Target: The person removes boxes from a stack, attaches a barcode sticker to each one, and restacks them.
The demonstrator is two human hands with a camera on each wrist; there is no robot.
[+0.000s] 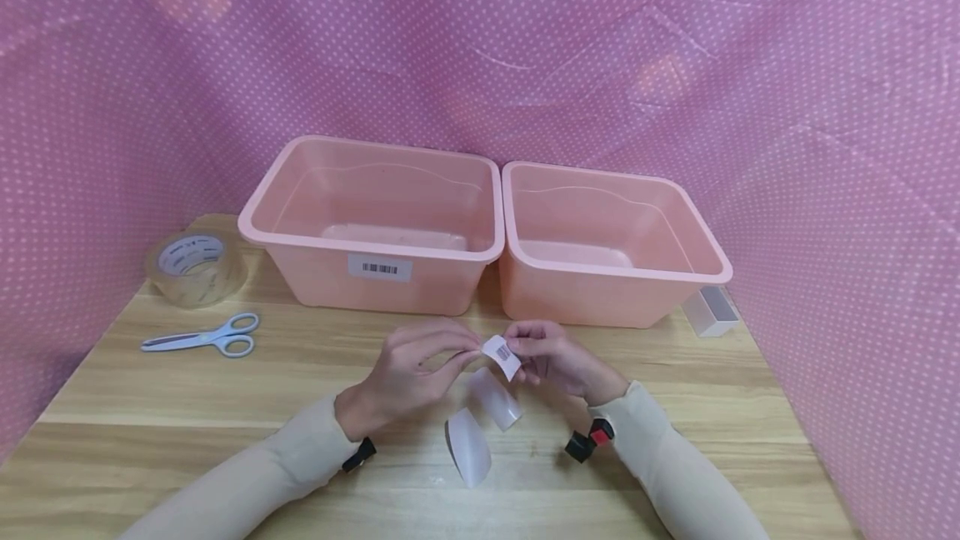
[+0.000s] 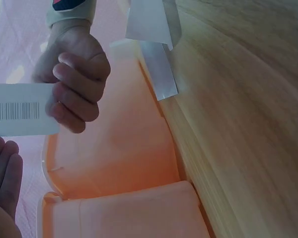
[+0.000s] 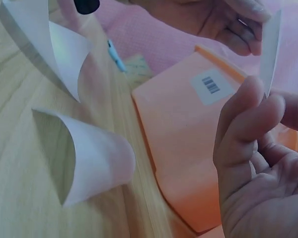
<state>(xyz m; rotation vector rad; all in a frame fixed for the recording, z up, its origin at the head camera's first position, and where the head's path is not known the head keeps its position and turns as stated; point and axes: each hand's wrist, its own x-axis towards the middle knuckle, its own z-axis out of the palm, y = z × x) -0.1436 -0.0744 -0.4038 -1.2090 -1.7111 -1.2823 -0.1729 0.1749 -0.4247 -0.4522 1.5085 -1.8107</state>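
Between my two hands is a small white barcode label (image 1: 502, 353), slightly bent. The left hand (image 1: 416, 369) pinches its left end between thumb and index finger. At the opposite end, the right hand (image 1: 555, 357) grips it with the thumb and curled fingers. In the left wrist view the black bars on the label (image 2: 20, 110) face the camera, while the right wrist view shows the label (image 3: 271, 52) nearly edge-on. Two curled whitish paper strips, one nearer (image 1: 469, 448) and one farther (image 1: 495, 400), lie on the table below the hands.
Two pink bins stand side by side behind the hands: the left bin (image 1: 315, 273) carries a barcode label (image 1: 379, 267), the right bin (image 1: 592, 298) stands beside it. Left are a clear tape roll (image 1: 198, 282) and blue scissors (image 1: 202, 338). A small white box (image 1: 708, 312) sits right.
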